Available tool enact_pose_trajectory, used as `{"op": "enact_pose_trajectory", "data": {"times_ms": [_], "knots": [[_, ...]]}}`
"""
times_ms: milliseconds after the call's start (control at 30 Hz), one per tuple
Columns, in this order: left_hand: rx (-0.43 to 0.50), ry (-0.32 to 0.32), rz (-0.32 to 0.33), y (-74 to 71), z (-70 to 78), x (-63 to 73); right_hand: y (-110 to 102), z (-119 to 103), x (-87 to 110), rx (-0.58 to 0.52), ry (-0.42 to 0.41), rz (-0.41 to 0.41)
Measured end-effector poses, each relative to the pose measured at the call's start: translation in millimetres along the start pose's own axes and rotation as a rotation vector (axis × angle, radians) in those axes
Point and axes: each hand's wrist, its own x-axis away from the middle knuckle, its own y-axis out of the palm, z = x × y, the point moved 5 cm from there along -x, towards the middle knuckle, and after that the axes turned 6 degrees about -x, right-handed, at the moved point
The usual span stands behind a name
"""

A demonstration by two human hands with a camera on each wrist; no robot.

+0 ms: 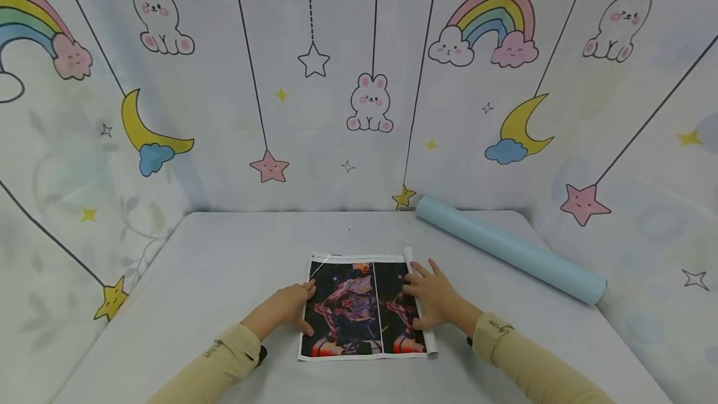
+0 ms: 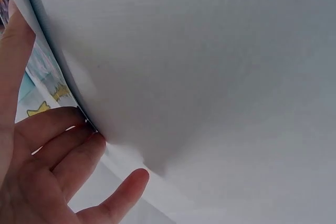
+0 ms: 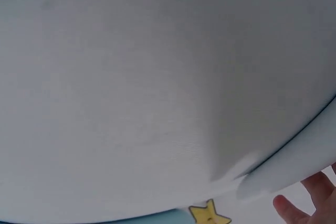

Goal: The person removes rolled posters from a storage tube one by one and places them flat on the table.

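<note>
A printed paper sheet [image 1: 348,304] with two dark, colourful pictures lies on the white table in the head view. Its right side is curled into a narrow white roll [image 1: 430,343]. My left hand [image 1: 286,307] rests at the sheet's left edge, thumb apart from the fingers. On the other side my right hand [image 1: 440,298] touches the roll with spread fingers. In the left wrist view the left fingers [image 2: 79,166] meet the paper edge. Only part of the right hand [image 3: 317,200] shows beside the roll [image 3: 294,156] in the right wrist view.
A long light-blue roll [image 1: 510,248] lies slanted across the table's back right, its near end at the right edge. The white table [image 1: 224,254] meets a curtain [image 1: 325,117] printed with rabbits, stars, moons and rainbows at the back and sides.
</note>
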Motion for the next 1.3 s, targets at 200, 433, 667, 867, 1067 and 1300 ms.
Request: {"op": "enact_pose_trajectory", "data": {"times_ms": [200,433,667,867,1067,1300], "knots": [[0.002,-0.006,-0.010,-3.1,-2.9,2.5,2,9,7.2,-0.025,0.005,-0.001],[0.002,-0.001,-0.009,0.7,-5.8,0.9,6,10,8.1,-0.032,0.002,-0.003],[0.008,0.006,0.005,0.2,-6.9,4.4,10,15,12.3,-0.026,0.002,-0.002],[0.014,-0.011,0.000,-1.9,-14.1,9.8,9,26,24.9,-0.033,0.018,0.024],[0.024,-0.014,0.011,-3.6,-18.4,11.7,7,34,32.1,-0.078,-0.007,0.039],[0.016,-0.021,-0.001,-3.3,-17.9,12.3,8,41,41.4,-0.150,0.027,0.001]]}}
